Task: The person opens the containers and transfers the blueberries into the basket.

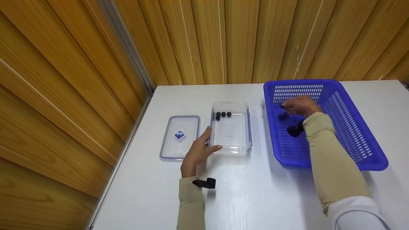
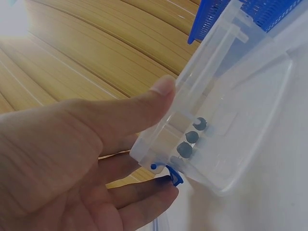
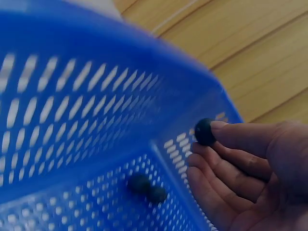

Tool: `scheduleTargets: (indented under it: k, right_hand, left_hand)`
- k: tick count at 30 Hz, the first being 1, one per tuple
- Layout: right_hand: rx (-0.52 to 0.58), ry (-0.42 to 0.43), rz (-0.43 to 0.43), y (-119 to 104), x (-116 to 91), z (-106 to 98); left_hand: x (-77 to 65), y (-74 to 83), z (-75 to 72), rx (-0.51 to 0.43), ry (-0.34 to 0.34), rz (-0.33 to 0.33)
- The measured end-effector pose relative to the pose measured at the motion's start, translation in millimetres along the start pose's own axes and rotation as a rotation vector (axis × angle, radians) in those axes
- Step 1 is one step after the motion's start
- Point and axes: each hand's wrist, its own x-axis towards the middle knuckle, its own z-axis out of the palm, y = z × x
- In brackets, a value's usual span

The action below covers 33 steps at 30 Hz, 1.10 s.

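Note:
My left hand [image 1: 198, 150] grips the near left corner of a clear plastic food container [image 1: 230, 150], its thumb on the near wall and fingers along the left side. Several small dark balls [image 1: 223, 114] sit at the far left inside it; the left wrist view shows some balls [image 2: 192, 137] through the wall. Over the blue plastic basket [image 1: 277, 150], my right hand [image 1: 300, 105] pinches one dark ball [image 3: 205, 132] between thumb and fingertips. Below that hand, two more dark balls [image 3: 140, 184] lie together on the basket floor.
The container's clear lid [image 1: 172, 148], with a blue and white label [image 1: 180, 135], lies on the white table [image 1: 243, 191] left of the container. A wood-patterned wall [image 1: 223, 41] rises behind the table. Another wood-patterned wall [image 1: 64, 95] stands at the left.

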Motion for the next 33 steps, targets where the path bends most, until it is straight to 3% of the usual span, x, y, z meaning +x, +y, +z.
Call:
scheduleTargets:
  k: [3,5,11,20,33]
  right_hand:
    - [-0.113,-0.043,0.097,9.5,-2.9,-7.9]
    - [-0.137,-0.093,0.116,17.4,-1.8,-12.0]
    - [-0.082,-0.288,0.125,40.3,10.6,-21.6]
    - [-0.193,-0.203,0.166,36.3,-2.4,-11.0]
    - [-0.324,-0.187,0.174,35.0,-1.6,-11.0]
  left_hand:
    - [-0.1,0.3,0.0,-0.004,-0.004,0.011]
    - [0.1,0.4,-0.2,0.004,-0.001,0.018]
    - [-0.8,0.1,-1.7,0.006,0.004,0.032]
    - [-2.2,-0.3,-2.6,-0.010,-0.013,0.036]
    - [-3.5,0.9,-2.4,0.001,-0.007,0.013]
